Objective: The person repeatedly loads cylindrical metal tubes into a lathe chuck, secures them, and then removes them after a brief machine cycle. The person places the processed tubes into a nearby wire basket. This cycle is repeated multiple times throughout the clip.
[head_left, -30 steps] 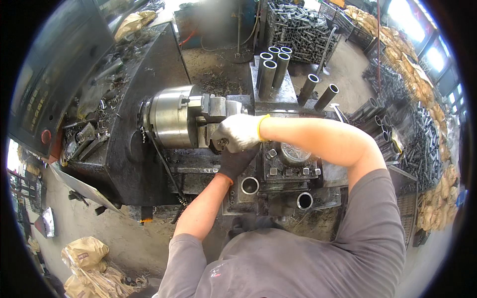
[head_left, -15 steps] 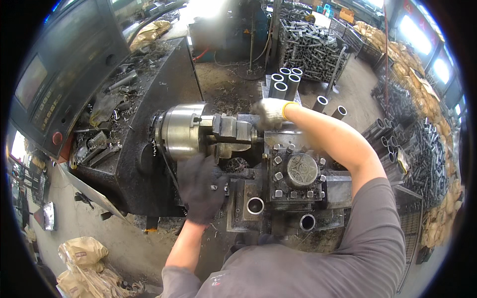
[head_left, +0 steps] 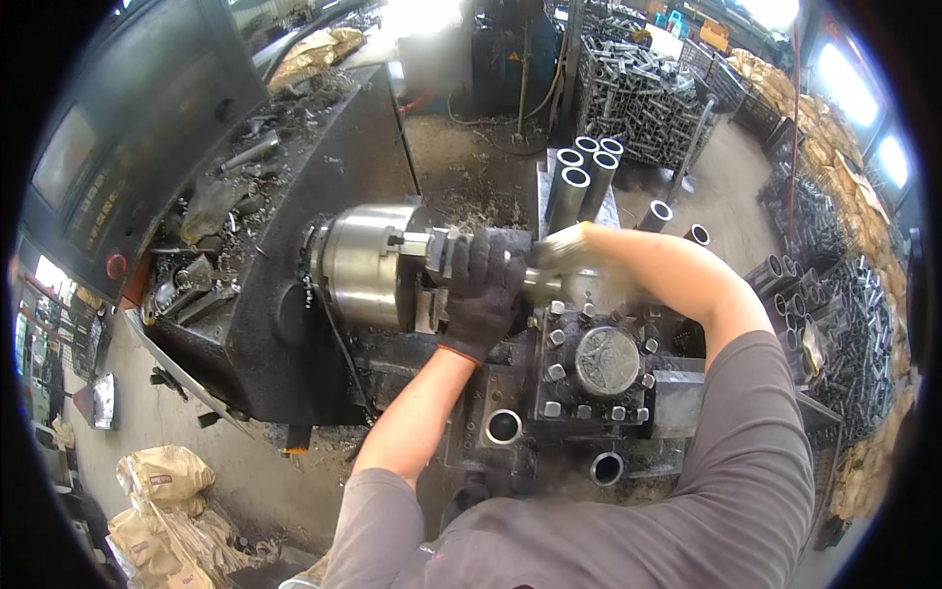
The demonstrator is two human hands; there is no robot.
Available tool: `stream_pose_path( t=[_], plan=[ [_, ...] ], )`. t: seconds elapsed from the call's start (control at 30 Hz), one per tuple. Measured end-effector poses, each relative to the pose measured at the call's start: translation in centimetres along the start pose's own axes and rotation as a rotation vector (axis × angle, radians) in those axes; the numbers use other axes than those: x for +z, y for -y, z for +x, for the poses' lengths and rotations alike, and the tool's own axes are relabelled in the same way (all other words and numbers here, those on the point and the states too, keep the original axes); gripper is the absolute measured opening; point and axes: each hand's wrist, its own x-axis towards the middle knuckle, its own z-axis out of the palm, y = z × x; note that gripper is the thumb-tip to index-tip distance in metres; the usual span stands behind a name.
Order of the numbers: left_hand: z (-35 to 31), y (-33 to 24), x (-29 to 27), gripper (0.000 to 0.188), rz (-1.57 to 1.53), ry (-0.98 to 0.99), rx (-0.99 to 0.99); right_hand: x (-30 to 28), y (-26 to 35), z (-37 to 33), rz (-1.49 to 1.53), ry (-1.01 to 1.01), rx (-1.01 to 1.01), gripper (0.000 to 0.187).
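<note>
A bright steel lathe chuck (head_left: 371,265) with stepped jaws (head_left: 416,245) faces right from the machine's headstock. In a black glove, my left hand (head_left: 481,299) lies over the right end of the jaws, its fingers stretched out and apart. That hand covers part of the jaws. Just right of it, my right hand (head_left: 564,247) in a whitish glove is smeared by motion, above the tool post (head_left: 606,360). A blurred grey metal piece (head_left: 589,287) shows beneath the right hand; I cannot tell whether it is held.
Several steel tubes (head_left: 575,179) stand upright behind the tool post. Two more tubes, one (head_left: 503,426) left and one (head_left: 607,468) right, stand at the near side. A control panel (head_left: 118,187) rises at left. A wire basket of metal parts (head_left: 643,103) stands at the back.
My left hand has moved right and away from me, from the near side of the chuck onto its jaws. My right hand has shifted slightly right and nearer. The whole view has shifted a little.
</note>
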Motion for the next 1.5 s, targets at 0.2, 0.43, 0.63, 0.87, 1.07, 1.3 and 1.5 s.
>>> stream_pose_path(
  t=[0.2, 0.43, 0.63, 0.87, 1.07, 1.3, 1.5],
  plan=[
    [1.3, -0.5, 0.4, 0.034, 0.117, -0.082, -0.012, 3.7, -8.0, -3.3, -0.173, -0.209, -0.029, 0.030],
    [-3.7, 0.4, -11.7, 0.060, -0.535, -0.069, -0.034, 10.4, -11.9, -7.9, -0.652, -0.964, 0.076, 0.032],
    [-12.5, -6.7, -12.4, 0.059, -0.964, 0.722, -0.629, 6.0, -0.6, -10.9, -0.321, -1.046, -0.139, 0.039],
    [-2.4, -4.9, -12.7, 0.046, -1.731, -0.121, -0.986, 9.3, 14.7, -14.3, -0.367, -0.578, -0.008, 0.055],
    [6.9, -1.3, -13.3, 0.039, -1.513, -0.503, -0.638, 7.4, 12.6, -13.2, -0.323, -0.854, 0.015, 0.041],
    [-12.1, 1.9, -14.4, 0.027, -1.083, -0.001, -1.071, 4.9, -0.7, -8.1, -0.667, -0.575, 0.255, 0.042],
    [-32.1, 5.8, -16.9, 0.029, -1.031, -0.826, -1.943, 5.5, -4.9, -5.0, -0.508, -0.667, 0.050, 0.046]
  ],
)
